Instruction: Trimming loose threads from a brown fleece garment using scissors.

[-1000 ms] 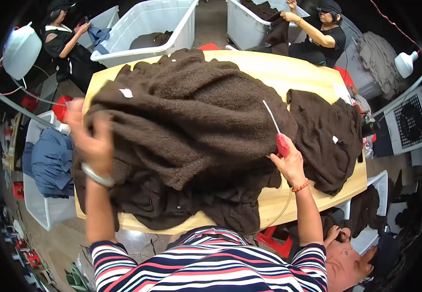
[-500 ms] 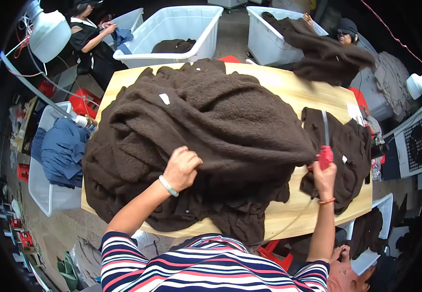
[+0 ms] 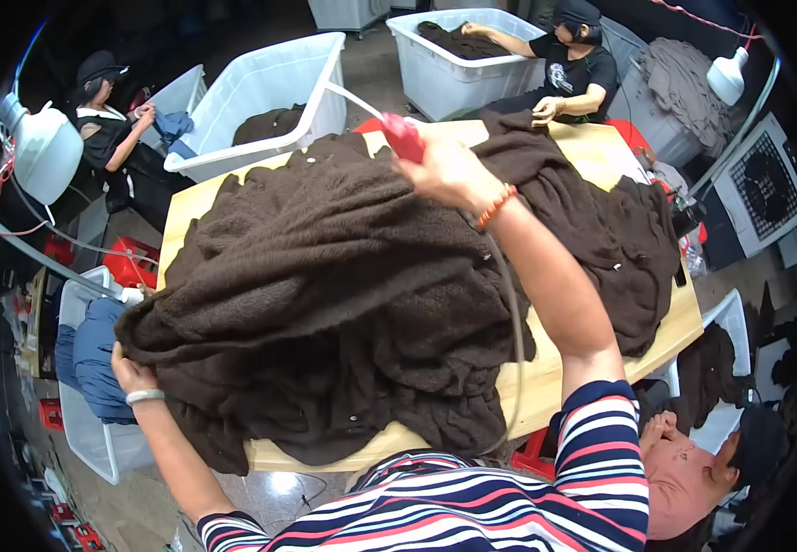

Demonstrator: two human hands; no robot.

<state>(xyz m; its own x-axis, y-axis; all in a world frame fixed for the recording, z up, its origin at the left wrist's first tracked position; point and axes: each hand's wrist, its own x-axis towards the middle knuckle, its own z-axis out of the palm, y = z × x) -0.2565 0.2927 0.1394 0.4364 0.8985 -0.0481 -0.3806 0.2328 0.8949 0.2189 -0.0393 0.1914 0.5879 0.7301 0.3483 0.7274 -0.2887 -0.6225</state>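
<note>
Your left hand [image 3: 133,375] grips the near-left edge of the brown fleece pile [image 3: 343,276] covering the tabletop [image 3: 601,368]. Your right hand [image 3: 449,170] is closed on a red tool [image 3: 402,136] above its far side. Sorting looks barely begun; most remains heaped.

A pale wooden worktable [image 3: 591,373] fills the middle, over a grey concrete floor [image 3: 274,488]. Far beyond stand large white plastic tubs [image 3: 269,87], with red plastic stools [image 3: 131,267] at left. A white lamp shade [image 3: 44,152] hangs far left, and a square white fan [image 3: 766,184] sits right.
</note>
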